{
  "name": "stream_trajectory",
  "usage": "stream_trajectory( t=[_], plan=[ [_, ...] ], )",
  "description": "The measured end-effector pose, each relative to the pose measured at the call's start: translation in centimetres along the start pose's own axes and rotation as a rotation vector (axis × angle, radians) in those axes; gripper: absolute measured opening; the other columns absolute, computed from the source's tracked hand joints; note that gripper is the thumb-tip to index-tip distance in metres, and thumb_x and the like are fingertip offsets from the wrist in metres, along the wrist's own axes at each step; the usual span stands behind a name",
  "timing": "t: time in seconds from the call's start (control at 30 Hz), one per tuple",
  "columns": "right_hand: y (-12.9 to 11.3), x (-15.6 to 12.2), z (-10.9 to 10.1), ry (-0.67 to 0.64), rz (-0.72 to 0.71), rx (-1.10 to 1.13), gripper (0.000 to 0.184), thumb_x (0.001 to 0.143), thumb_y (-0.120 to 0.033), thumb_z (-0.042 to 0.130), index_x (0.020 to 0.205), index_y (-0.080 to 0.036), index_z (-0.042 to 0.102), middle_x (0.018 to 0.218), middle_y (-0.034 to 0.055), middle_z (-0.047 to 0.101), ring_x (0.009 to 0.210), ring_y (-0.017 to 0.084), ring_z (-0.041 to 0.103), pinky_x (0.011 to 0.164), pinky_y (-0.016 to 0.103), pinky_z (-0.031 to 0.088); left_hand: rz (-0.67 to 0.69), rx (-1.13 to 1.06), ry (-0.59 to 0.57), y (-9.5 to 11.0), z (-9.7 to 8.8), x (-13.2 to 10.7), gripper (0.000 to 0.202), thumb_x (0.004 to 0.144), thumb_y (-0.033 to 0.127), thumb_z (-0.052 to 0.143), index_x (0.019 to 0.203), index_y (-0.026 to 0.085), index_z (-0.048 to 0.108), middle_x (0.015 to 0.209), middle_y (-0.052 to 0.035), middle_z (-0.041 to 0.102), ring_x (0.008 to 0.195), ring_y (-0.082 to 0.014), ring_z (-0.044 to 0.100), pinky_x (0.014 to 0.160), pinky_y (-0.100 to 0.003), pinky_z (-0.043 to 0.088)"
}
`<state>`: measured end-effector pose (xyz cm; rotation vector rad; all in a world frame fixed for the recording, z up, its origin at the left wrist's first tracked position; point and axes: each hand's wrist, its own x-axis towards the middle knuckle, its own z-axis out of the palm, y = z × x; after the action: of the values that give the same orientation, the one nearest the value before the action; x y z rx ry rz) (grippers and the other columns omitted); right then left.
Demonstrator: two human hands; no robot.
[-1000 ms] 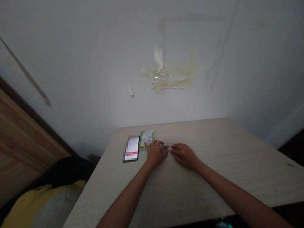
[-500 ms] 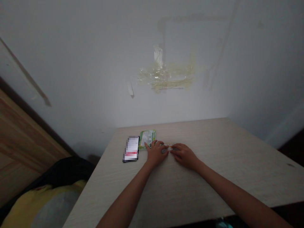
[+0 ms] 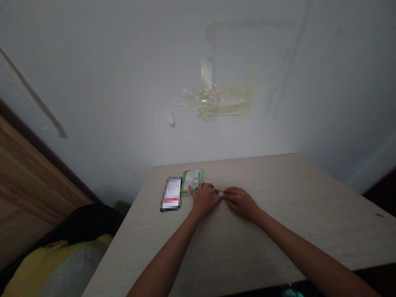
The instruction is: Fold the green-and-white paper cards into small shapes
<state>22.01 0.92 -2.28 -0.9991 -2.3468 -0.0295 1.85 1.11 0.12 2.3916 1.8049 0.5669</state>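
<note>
A small flat piece with colourful print point(image 3: 220, 190) lies low over the table between my hands, mostly covered by my fingers. My left hand point(image 3: 204, 201) pinches its left side with thumb and forefinger, while the other fingers spread toward a green and white printed packet point(image 3: 192, 180). From the right, my right hand point(image 3: 241, 203) has its fingertips closed on the same piece, close to the left thumb. Whether it is a card, a sticker or a wrapper I cannot tell. The green packet lies flat just beyond my left hand, its lower right corner hidden by the fingers.
Left of the packet lies a phone point(image 3: 171, 194) with its lit screen blurred out. The pale wooden table point(image 3: 278, 177) meets a wall point(image 3: 123, 82) bearing old tape. A yellow and grey soft item point(image 3: 62, 268) is at the lower left, beside a wooden panel point(image 3: 21, 185).
My fingertips have shifted very slightly on the printed piece, the left hand moving a touch to the right. The packet and phone stay where they were.
</note>
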Motion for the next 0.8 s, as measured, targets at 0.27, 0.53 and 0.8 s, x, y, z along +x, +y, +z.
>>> stream_trajectory(
  t=[0.27, 0.53, 0.8],
  plan=[
    [0.00, -0.06, 0.26, 0.014, 0.041, 0.010, 0.029, 0.092, -0.021, 0.050, 0.115, -0.023, 0.067, 0.115, 0.0070, 0.069, 0.105, 0.021, 0.062, 0.096, 0.041, 0.048, 0.000, -0.010, -0.004, -0.12, 0.04, 0.17, 0.031, 0.081, 0.053, 0.059, 0.109, 0.043, 0.067, 0.125, 0.0003, 0.058, 0.127, -0.0317, 0.038, 0.104, -0.076, -0.006],
    [-0.25, 0.06, 0.24, 0.036, 0.054, 0.005, 0.028, 0.090, -0.019, 0.052, 0.112, -0.023, 0.069, 0.112, 0.0069, 0.070, 0.104, 0.020, 0.063, 0.095, 0.039, 0.049, 0.010, -0.042, 0.004, -0.31, 0.23, 0.27, 0.030, 0.079, 0.053, 0.061, 0.106, 0.041, 0.067, 0.123, 0.0001, 0.059, 0.128, -0.0316, 0.038, 0.104, -0.075, -0.008],
    [-0.59, 0.21, 0.06, 0.032, 0.058, 0.001, 0.028, 0.090, -0.019, 0.051, 0.111, -0.023, 0.069, 0.112, 0.0064, 0.070, 0.104, 0.020, 0.064, 0.096, 0.039, 0.049, 0.035, -0.025, 0.016, -0.35, 0.27, 0.23, 0.029, 0.081, 0.053, 0.058, 0.106, 0.041, 0.067, 0.123, 0.0005, 0.059, 0.126, -0.0306, 0.040, 0.103, -0.076, -0.007]
  ],
)
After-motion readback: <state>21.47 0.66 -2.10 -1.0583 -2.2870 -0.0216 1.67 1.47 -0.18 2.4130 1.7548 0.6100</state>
